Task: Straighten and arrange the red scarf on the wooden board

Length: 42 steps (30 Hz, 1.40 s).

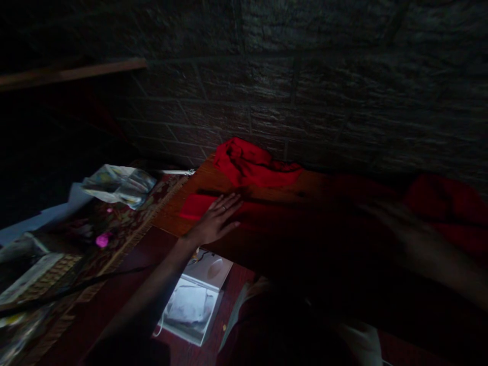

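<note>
My left hand (217, 219) lies flat with its fingers spread on a narrow folded strip of red cloth (190, 206), and a ring shows on one finger. The strip runs along a low wooden table (168, 216) and fades into shadow towards the right. My right hand (400, 223) reaches over the dark right part, its fingers stretched out; it is dim and blurred, so I cannot tell whether it touches the cloth. Beyond my left hand sits a crumpled red cloth (255, 165). Another red cloth (442, 198) lies behind my right hand, mostly in shadow.
A block wall (267, 86) rises behind the table. Below the near edge is an open white box (190, 305) on a red floor. At left are a fringed rug (143, 216), a crumpled plastic bag (118, 185), a pink object (102, 239) and a wooden ledge (95, 69).
</note>
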{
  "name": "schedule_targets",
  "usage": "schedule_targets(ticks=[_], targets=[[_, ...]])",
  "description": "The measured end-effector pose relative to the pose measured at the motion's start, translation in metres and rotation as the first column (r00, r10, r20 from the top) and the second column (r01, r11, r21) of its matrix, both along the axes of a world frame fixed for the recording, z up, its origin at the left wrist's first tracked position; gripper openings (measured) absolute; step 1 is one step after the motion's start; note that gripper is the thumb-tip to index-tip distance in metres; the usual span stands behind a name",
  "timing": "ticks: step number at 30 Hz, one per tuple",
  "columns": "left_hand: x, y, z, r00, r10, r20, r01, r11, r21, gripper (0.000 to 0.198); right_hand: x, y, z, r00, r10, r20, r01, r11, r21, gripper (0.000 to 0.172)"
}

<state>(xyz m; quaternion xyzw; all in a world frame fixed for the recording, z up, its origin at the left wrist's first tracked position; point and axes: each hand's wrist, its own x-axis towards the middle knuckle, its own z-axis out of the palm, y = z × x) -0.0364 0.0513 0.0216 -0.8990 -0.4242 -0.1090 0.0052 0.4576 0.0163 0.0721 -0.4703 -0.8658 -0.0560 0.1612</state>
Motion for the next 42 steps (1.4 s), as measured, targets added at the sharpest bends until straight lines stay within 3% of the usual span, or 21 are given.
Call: schedule_targets(ticks=[2, 4, 7, 11, 17, 22, 25, 28, 32, 35, 37, 38, 40, 42], targets=[[0.011, 0.0, -0.008, 0.998, -0.057, -0.036, 0.057, 0.998, -0.025, 0.061, -0.063, 0.0, -0.013, 0.978, 0.202, 0.043, -0.2, 0.978, -0.053, 0.059], [0.016, 0.0, -0.013, 0.997, -0.055, -0.054, 0.054, 0.998, -0.027, 0.064, -0.127, 0.008, -0.024, 0.949, 0.305, 0.084, -0.298, 0.95, -0.089, 0.062], [0.016, 0.0, -0.014, 0.997, -0.04, -0.065, 0.038, 0.999, -0.03, 0.068, -0.198, 0.024, -0.035, 0.935, 0.318, 0.155, -0.294, 0.942, -0.162, 0.062], [0.009, -0.001, -0.008, 0.997, -0.046, -0.065, 0.043, 0.998, -0.042, 0.072, -0.241, 0.035, -0.044, 0.937, 0.282, 0.208, -0.25, 0.953, -0.168, 0.057], [-0.013, -0.007, -0.004, 0.995, 0.054, -0.084, -0.056, 0.998, -0.017, 0.07, -0.262, 0.041, -0.052, 0.986, 0.157, 0.058, -0.149, 0.982, -0.118, 0.048], [-0.015, -0.009, -0.007, 0.966, 0.249, -0.063, -0.251, 0.968, -0.016, 0.073, -0.254, 0.046, -0.042, 0.981, 0.116, -0.154, -0.123, 0.992, -0.034, 0.043], [-0.005, -0.006, -0.005, 0.917, 0.398, -0.012, -0.398, 0.916, -0.046, 0.074, -0.245, 0.048, -0.039, 0.968, 0.114, -0.223, -0.116, 0.993, 0.005, 0.046], [0.013, -0.004, 0.003, 0.877, 0.479, 0.031, -0.474, 0.874, -0.106, 0.072, -0.238, 0.049, -0.04, 0.966, 0.087, -0.243, -0.089, 0.996, 0.005, 0.048], [0.043, -0.003, 0.018, 0.867, 0.493, 0.074, -0.475, 0.862, -0.176, 0.071, -0.233, 0.05, -0.036, 0.955, 0.073, -0.287, -0.071, 0.997, 0.018, 0.048], [0.06, 0.004, 0.027, 0.843, 0.488, 0.227, -0.437, 0.866, -0.242, 0.061, -0.232, 0.051, -0.024, 0.943, 0.068, -0.327, -0.059, 0.997, 0.039, 0.047], [0.069, 0.011, 0.031, 0.761, 0.457, 0.461, -0.337, 0.885, -0.321, 0.055, -0.23, 0.052, -0.015, 0.937, 0.059, -0.345, -0.048, 0.998, 0.041, 0.048], [0.073, 0.016, 0.033, 0.656, 0.448, 0.608, -0.255, 0.889, -0.381, 0.052, -0.229, 0.052, -0.012, 0.936, 0.054, -0.349, -0.043, 0.998, 0.039, 0.048], [0.081, 0.025, 0.035, 0.347, 0.479, 0.806, -0.062, 0.869, -0.49, 0.045, -0.226, 0.052, -0.007, 0.937, 0.043, -0.346, -0.032, 0.999, 0.037, 0.051], [0.087, 0.034, 0.035, 0.114, 0.549, 0.828, 0.079, 0.826, -0.558, 0.04, -0.219, 0.05, -0.007, 0.946, 0.034, -0.324, -0.023, 0.999, 0.039, 0.058]])
